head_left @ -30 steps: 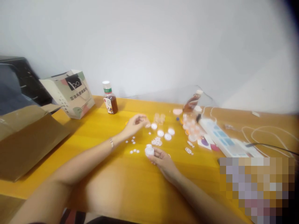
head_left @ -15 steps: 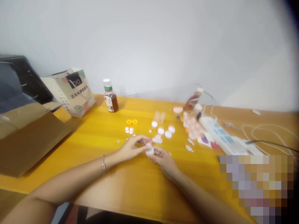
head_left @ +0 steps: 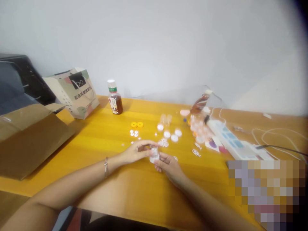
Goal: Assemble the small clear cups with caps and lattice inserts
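Between my hands, over the near middle of the table, is a small clear plastic container with a white base [head_left: 154, 155]. My left hand [head_left: 139, 150], a bracelet on its wrist, pinches the clear upper part. The fingers of my right hand [head_left: 169, 165] are closed on the white base from the right. Just beyond lies a pile of white cut-out pieces [head_left: 163, 142]. Several white discs [head_left: 166, 134] and some clear cups [head_left: 166, 119] stand farther back. Two yellow discs [head_left: 137, 124] and several small white caps [head_left: 134, 132] lie beyond my left hand.
A cardboard box [head_left: 36, 141] and a paper bag [head_left: 78, 93] occupy the left. A bottle of dark drink [head_left: 115, 99] stands at the back; another bottle [head_left: 201, 102] leans right, by a pile of clear and orange parts [head_left: 199, 128]. A power strip [head_left: 227, 138] and cables lie right.
The container in my hands has turned more upright, and its clear upper part shows above the white base. Both hands keep their hold. The whole view has shifted slightly.
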